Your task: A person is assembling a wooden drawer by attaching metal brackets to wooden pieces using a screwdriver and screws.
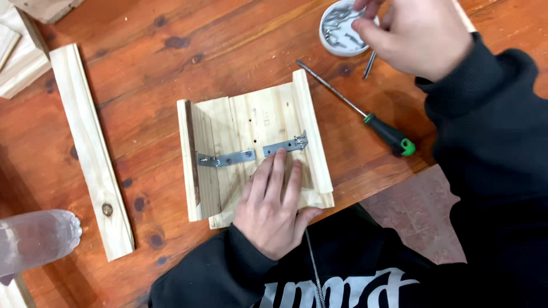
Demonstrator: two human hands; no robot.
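Pale pine boards joined into a small open-sided wooden assembly [257, 148] lie at the centre of the frame on the reddish-brown knotted wooden bench [142, 68]. Two flat grey metal brackets are fixed across its base: the left bracket [225, 159] bends up against the left side board, the right bracket [285, 145] reaches the right side board.

The left hand [273, 208] lies flat on the assembly's lower part, fingers [278, 171] extended and spread a little, tips touching just below the right bracket; it grips nothing.

The right hand [414, 34], upper right of the frame, hovers over a small round white dish of metal screws [341, 31]. Its fingers are pinched together over the dish; whether a screw sits between them cannot be told. One loose grey screw [369, 64] lies just below the dish, partly under the hand.

A screwdriver with a long steel shaft and black-and-green handle [385, 132] lies diagonally between the assembly and the right forearm, apart from both.

A long pale pine strip [91, 148] lies at the left, well apart from the assembly. More pale wood offcuts [23, 57] sit in the upper left corner. A clear plastic bottle [34, 239] enters at the lower left edge. Black sleeves cover both forearms.
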